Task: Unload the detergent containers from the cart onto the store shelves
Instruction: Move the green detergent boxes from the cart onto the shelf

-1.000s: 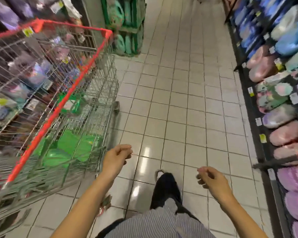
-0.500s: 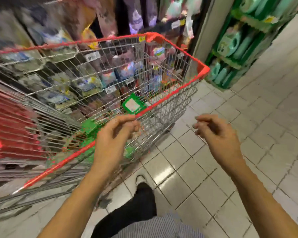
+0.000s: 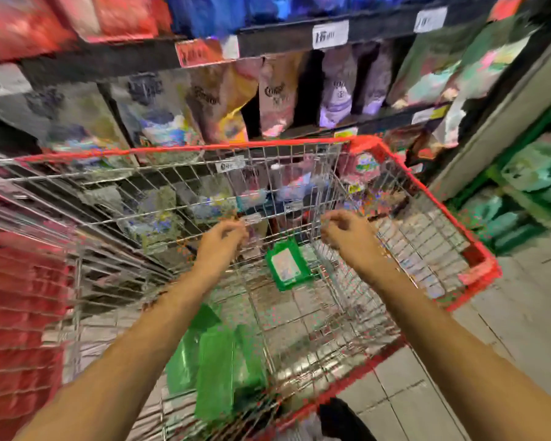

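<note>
Writing on price tags point(image 3: 330, 35) is unreadable; empty hands point(image 3: 220, 246) point(image 3: 347, 238) hover over cart point(image 3: 204, 148).

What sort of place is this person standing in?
Most likely a supermarket aisle, probably the laundry section. A red-rimmed wire shopping cart with green packs inside stands before shelves stocked with pouches, and price tags sit on the shelf edges.

One head-worn wide-angle view, pitched forward and down from just above the near end of the cart point(image 3: 204, 150), close enough that its basket fills the centre through 6 o'clock. The store shelves point(image 3: 268, 46) stand close behind, spanning 9 to 2 o'clock; frame blurred.
</note>
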Action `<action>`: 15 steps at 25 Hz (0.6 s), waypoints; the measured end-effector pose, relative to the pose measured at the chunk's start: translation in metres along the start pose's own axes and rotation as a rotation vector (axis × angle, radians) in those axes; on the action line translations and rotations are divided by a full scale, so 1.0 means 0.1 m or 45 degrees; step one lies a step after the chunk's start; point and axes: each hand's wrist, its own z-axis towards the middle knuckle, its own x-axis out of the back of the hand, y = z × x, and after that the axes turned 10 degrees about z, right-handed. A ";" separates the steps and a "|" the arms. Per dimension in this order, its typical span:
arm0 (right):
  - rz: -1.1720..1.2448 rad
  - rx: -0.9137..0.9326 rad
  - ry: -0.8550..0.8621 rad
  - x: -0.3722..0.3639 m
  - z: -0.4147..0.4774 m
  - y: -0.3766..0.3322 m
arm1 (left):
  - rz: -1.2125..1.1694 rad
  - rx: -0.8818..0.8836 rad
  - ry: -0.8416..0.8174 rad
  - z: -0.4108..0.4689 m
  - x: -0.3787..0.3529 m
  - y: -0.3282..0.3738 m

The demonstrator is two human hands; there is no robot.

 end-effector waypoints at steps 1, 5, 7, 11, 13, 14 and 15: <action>-0.043 -0.080 -0.032 -0.07 0.20 0.14 | 0.026 0.063 -0.023 0.19 -0.10 -0.06; -0.311 -0.385 -0.147 -0.26 0.85 0.92 | 0.132 0.190 -0.058 0.88 -0.52 -0.44; -0.300 -0.508 -0.188 -0.31 1.03 1.33 | 0.223 0.267 -0.060 1.16 -0.69 -0.70; -0.282 -0.767 -0.138 -0.43 1.31 2.20 | 0.355 0.314 -0.269 1.68 -1.07 -1.33; -0.102 -0.988 -0.062 -0.50 1.39 2.65 | 0.406 0.313 -0.336 1.89 -1.29 -1.66; -0.033 -1.071 -0.014 -0.53 1.42 2.84 | 0.451 0.327 -0.362 1.98 -1.38 -1.79; 0.011 -1.130 0.045 -0.54 1.44 3.00 | 0.449 0.328 -0.376 2.05 -1.49 -1.90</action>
